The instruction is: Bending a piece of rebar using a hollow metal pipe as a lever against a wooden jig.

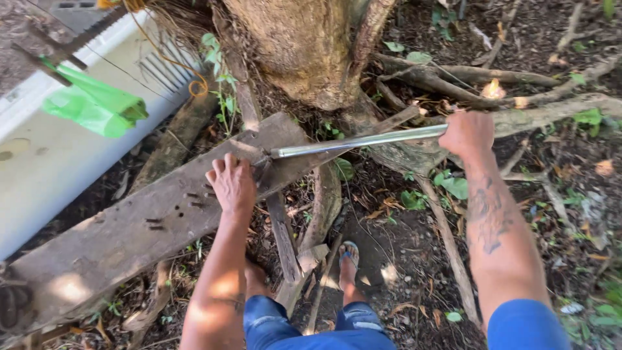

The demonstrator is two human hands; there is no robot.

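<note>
Metal bar (359, 140), smooth and grey, lies across the weathered plank (129, 227), its tip under my left hand (232, 183) beside rusty nails (155, 223). Left fingers rest spread, holding nothing; right hand (468, 133), at three o'clock, is wrapped around the bar. I judge levering is underway; next needs steady downward force.

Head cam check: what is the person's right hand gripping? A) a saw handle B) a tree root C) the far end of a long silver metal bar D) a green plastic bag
C: the right hand is closed around the end of the long silver metal bar, whose other end meets the weathered grey wooden plank beside the left hand, which presses on the plank.
</note>
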